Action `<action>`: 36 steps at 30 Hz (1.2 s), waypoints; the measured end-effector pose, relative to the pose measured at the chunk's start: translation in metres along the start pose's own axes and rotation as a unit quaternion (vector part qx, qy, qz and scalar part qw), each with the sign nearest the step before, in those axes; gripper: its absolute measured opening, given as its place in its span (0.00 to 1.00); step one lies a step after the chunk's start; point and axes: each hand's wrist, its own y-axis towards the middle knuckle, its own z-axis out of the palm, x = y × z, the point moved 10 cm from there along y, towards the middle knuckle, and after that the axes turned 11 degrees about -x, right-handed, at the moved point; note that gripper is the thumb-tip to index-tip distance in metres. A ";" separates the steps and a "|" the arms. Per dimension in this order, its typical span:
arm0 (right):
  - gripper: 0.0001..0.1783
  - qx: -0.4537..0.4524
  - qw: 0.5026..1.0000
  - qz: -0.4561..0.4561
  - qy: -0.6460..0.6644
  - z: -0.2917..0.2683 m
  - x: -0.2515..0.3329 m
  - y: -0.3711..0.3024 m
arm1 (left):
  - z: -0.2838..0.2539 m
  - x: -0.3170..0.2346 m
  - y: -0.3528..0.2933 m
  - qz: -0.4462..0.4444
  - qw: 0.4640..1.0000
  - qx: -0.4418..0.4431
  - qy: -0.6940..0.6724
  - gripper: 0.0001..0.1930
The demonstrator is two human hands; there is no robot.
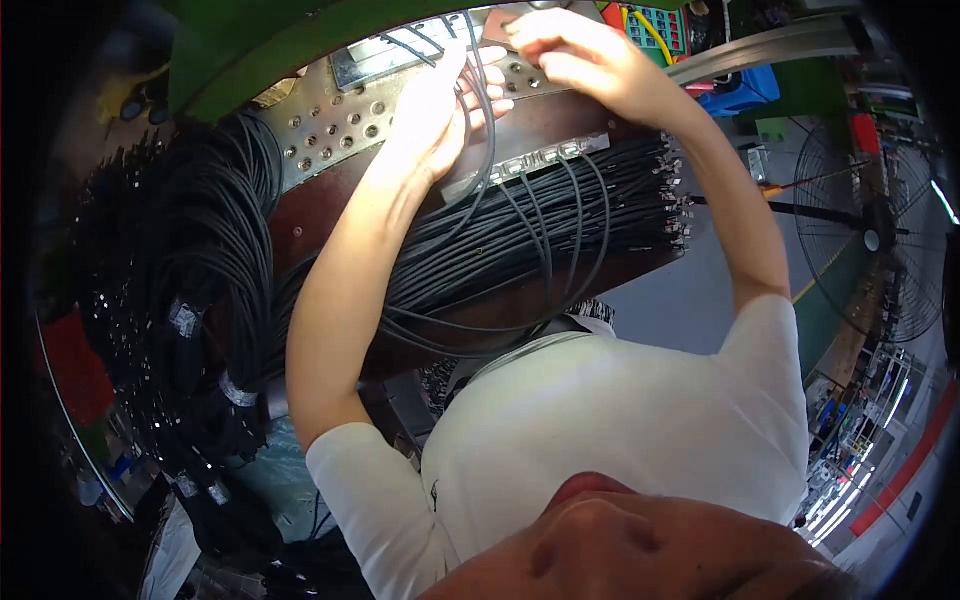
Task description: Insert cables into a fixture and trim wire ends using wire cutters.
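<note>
Reddish-brown worktop [560, 112], left hand [445, 120] loosely curled around thin looped black cables [491, 135], right hand [590, 65] arched, cannot tell what it pinches, silver strip [542, 162] and long black cable bundle [490, 238] on the near side, perforated metal plate [345, 128] leftward, round wire-caged fan [872, 240] far right.

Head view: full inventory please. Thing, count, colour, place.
Loose cables: too many to count, black, across the bench
Hanging cable bundles: several, black, left
Perforated plate: one, silver, top centre
Connector strip: one, silver, above the loose cables
Bench: one, dark reddish brown, centre
Overhead panel: one, green, top left
Gridded tray: one, teal, top right
Plastic item: one, blue, below the tray
Fan: one, dark, right
Shirt: one, white, lower centre
Left hand: one, bare, at cables, top centre
Right hand: one, bare, right of it
</note>
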 end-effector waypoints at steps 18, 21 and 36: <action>0.12 -0.075 0.905 -0.222 -0.355 0.073 0.007 0.023 | 0.006 0.029 -0.119 -0.129 0.985 0.042 -0.110 0.14; 0.11 -0.033 0.949 -0.170 -0.265 0.045 -0.025 0.005 | -0.047 -0.046 -0.172 -0.010 0.991 0.004 -0.135 0.16; 0.11 0.038 0.990 -0.008 -0.134 0.059 0.005 -0.066 | -0.047 0.031 -0.149 -0.143 0.947 0.019 0.286 0.26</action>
